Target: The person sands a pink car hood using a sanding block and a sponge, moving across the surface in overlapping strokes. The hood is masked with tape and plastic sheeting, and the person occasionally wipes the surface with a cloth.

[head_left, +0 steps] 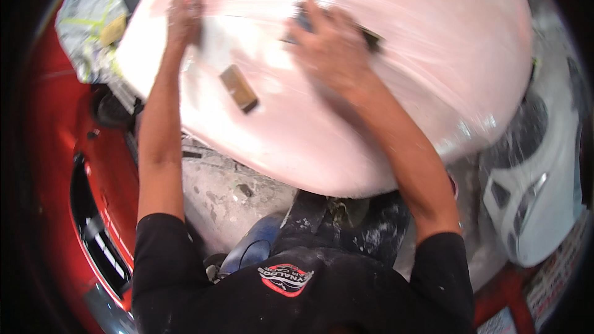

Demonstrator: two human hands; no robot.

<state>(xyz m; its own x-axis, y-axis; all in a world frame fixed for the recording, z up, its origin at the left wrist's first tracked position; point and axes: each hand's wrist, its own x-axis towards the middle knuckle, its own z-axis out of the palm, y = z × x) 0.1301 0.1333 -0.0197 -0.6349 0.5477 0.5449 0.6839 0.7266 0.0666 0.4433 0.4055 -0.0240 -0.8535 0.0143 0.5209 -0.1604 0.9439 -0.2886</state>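
Note:
A large curved body panel (346,161), pale pink and glossy with wet-looking streaks, fills the space before me. My right hand (331,43) is closed over a dark sanding block (373,40), which lies flat on the panel's middle. Fingers and palm cover most of that block. Farther left, my left hand (184,18) is at the panel's upper left, its fingers curled and blurred. Something reddish shows at its fingertips, too smeared to name. Between my forearms a loose tan rectangular block (238,88) with a dark end rests on the panel, touched by neither hand.
To my left is a glossy red car body (108,179) with a black slotted vent. Masking film (93,9) with yellow-green tape covers something at the upper left. A pale grey car part (535,204) with dark openings stands at right. The dusty floor (232,204) shows below the panel.

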